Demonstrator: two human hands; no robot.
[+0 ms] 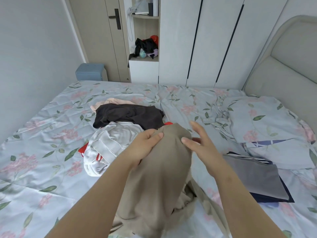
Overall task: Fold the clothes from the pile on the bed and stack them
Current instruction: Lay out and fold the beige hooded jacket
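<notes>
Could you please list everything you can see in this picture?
beige garment: one, beige, held up, middle of bed
black garment: one, black, far side of pile
pale grey garment: one, grey-white with red trim, near side of pile
pink garment: one, pink, behind the black garment
folded stack: one, grey over navy, right of hands
bed: one, blue floral sheet, below everything
wardrobe: one, white, far wall
left hand: one, grips the beige garment
right hand: one, fingers straight, thumb touching the beige garment

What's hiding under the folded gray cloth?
A folded navy garment pokes out beneath the gray cloth, with striped fabric at its far edge. Anything else underneath is covered.
</notes>
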